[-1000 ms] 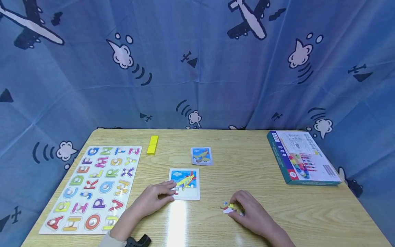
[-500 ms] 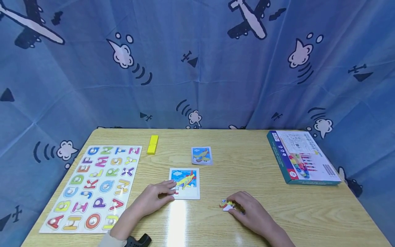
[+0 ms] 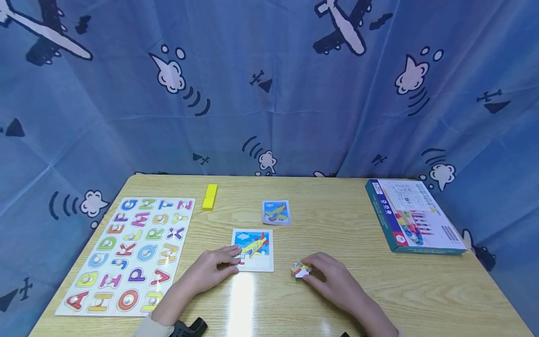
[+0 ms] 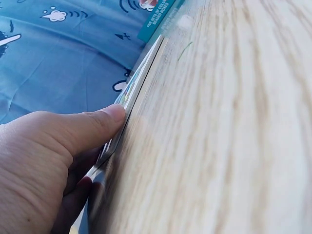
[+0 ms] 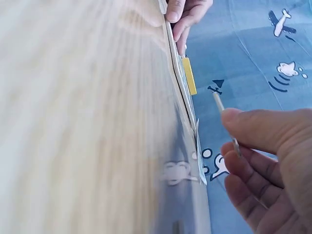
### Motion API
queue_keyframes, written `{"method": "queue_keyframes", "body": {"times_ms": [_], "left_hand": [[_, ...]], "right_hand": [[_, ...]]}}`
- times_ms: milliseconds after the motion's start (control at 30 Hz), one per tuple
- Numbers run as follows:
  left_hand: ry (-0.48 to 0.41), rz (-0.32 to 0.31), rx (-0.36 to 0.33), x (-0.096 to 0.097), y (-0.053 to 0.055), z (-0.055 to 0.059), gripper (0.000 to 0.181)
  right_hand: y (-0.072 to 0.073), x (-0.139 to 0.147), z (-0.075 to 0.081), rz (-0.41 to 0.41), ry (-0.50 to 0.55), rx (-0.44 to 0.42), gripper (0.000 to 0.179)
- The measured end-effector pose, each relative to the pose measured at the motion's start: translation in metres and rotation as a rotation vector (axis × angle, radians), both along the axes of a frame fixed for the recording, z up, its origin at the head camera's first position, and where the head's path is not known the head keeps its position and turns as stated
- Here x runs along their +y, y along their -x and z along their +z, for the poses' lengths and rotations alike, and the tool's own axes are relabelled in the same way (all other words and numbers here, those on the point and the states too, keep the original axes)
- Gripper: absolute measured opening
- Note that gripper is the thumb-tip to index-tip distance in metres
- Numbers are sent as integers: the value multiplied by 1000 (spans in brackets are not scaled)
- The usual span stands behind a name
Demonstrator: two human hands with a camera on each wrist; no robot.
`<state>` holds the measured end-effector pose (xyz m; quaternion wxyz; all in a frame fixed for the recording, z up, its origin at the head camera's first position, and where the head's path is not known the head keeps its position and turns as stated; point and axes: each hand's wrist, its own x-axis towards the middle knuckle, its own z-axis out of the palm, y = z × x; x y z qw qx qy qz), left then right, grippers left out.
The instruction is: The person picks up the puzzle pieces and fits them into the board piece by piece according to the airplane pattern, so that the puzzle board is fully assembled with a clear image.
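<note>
In the head view a white-framed jigsaw puzzle board [image 3: 264, 263] lies flat, its upper part showing a yellow airplane on blue sky. My left hand [image 3: 215, 267] holds the board at its lower left, thumb on the near edge and fingers over the left side. To the right of the board, my right hand [image 3: 332, 281] pinches a yellow, red and white puzzle piece [image 3: 301, 270] between thumb and fingers. The right wrist view shows this piece [image 5: 219, 101] edge-on, lifted off the table. Behind the board lies a small airplane picture card [image 3: 276, 212].
A letter board [image 3: 139, 256] with colourful knobbed letters covers the table's left side. Beyond it stands a yellow block [image 3: 209, 197]. At the right lies a flat green and white box [image 3: 417, 216]. A blue curtain [image 3: 269, 93] with airplane prints hangs behind the wooden table [image 3: 337, 220].
My right hand has turned the puzzle piece in its fingers, then moved it left and up in view, closer to the board. The left hand has stayed at the board.
</note>
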<state>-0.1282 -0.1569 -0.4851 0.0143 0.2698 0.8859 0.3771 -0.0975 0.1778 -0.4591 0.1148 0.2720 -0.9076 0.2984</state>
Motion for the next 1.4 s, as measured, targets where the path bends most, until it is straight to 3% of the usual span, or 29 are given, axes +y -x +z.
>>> {"method": "queue_keyframes", "body": {"times_ms": [733, 967, 1400], "left_hand": [[15, 8, 14, 0, 0, 0, 23], [19, 10, 10, 0, 0, -1, 23], [18, -1, 54, 0, 0, 0, 23]], "right_hand": [[28, -72, 1, 98, 4, -52, 27], [31, -89, -4, 72, -38, -88, 26], [29, -108, -8, 67, -79, -73, 23]]}}
